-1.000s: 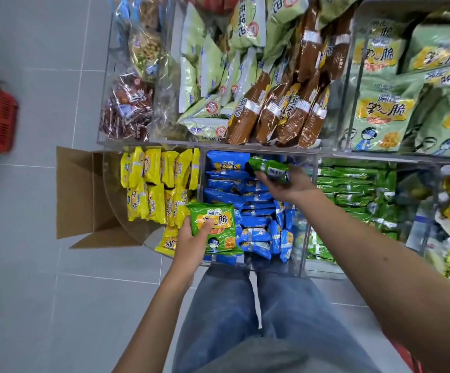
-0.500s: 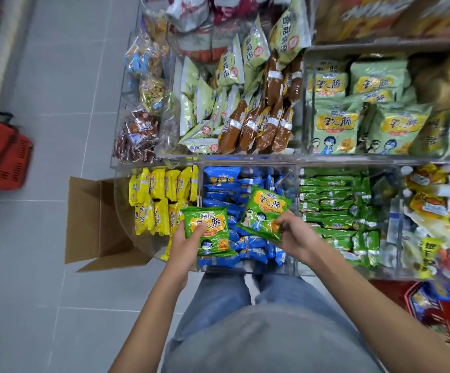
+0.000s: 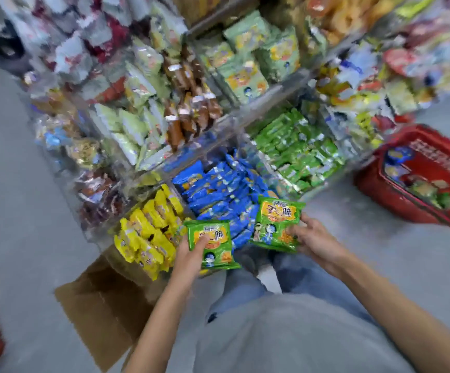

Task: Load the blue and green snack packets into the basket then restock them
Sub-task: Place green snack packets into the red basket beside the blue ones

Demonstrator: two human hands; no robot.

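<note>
While the view is smeared by motion, two green snack packets are seen held low in front of the shelves. One green packet (image 3: 211, 244) is gripped by the left hand (image 3: 191, 254), thumb laid across its face; the other green packet (image 3: 277, 224) is pinched at its right edge by the right hand (image 3: 312, 238), fingers curled behind. Both packets are carried face-up, long axes running roughly away from the body. And the red basket (image 3: 380, 195) is sat on the floor, off to the right and a little ahead, packets already showing inside. The right hand is plainly the nearer to it; a longer reach across the body would be asked of the left. Blue packets (image 3: 218, 189) are left lying in their bin, just beyond both hands.
</note>
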